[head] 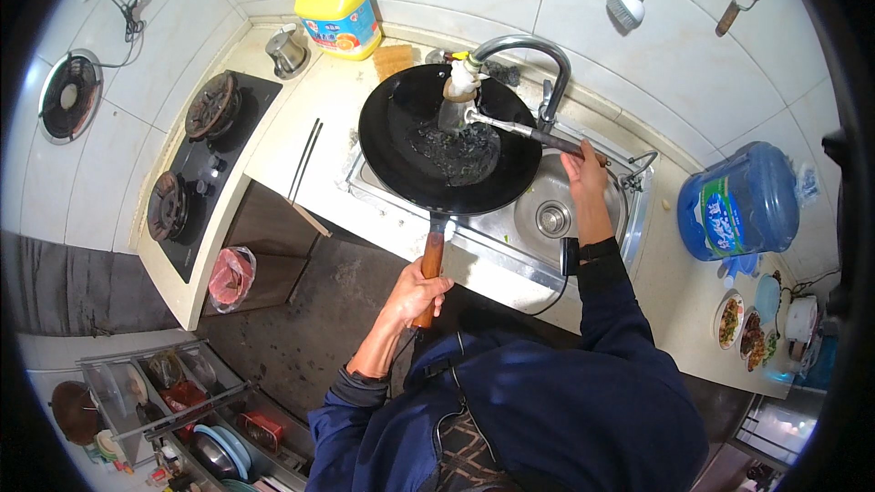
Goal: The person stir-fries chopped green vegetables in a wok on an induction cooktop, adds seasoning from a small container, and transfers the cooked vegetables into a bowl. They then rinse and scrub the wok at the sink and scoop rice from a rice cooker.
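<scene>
My left hand (418, 295) grips the wooden handle (433, 256) of a black wok (393, 150), which is held over the sink. In my right hand (586, 174) is the dark grip of a long-handled metal cooking utensil (509, 126). Its head reaches into the wok beneath the faucet (564, 65) and is partly hidden by water, so its exact shape is unclear. White material (465, 75) is wrapped around the faucet's spout. Water and small green bits lie in the wok's bottom.
Left stands a gas stove (225, 150), with a pair of chopsticks (305, 160) on the counter nearby. A yellow detergent jug (338, 17) is against the wall. The steel sink (601, 208) is below the wok. Right are a blue water jug (742, 201) and plated food (729, 320).
</scene>
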Tool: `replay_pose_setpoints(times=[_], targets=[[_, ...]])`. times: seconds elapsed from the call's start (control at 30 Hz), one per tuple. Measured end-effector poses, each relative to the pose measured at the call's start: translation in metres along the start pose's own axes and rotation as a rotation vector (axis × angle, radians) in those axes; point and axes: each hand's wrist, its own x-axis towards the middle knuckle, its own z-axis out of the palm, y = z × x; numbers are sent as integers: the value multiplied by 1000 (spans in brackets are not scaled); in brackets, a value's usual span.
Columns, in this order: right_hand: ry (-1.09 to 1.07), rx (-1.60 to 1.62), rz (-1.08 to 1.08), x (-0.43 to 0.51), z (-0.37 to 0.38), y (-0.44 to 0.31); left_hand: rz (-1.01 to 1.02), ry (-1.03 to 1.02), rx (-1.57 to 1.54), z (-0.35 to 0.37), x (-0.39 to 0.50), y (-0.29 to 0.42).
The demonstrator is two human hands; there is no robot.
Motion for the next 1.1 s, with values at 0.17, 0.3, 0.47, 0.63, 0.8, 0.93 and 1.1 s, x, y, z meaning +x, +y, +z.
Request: replay_pose_setpoints(times=[0.17,0.3,0.47,0.63,0.8,0.93,1.1], targets=[[-76,38,-1,-8,19,6,5,1,-9,1,1,-2],[-126,-22,-59,-28,19,-3,-8,-6,-11,0,1,-3],[-151,-122,-167,-43,8,-28,-1,-3,-35,0,0,-5],[-177,-122,-211,-55,14,-39,-15,4,-9,0,0,-3],[-361,-280,-343,-90,27,-63,-15,-7,-49,0,0,-3],[-493,-488,-447,-110,34,-105,-18,-11,-78,-1,-2,-4],[-526,-463,-426,-102,37,-102,-22,-30,-77,-1,-3,-6]])
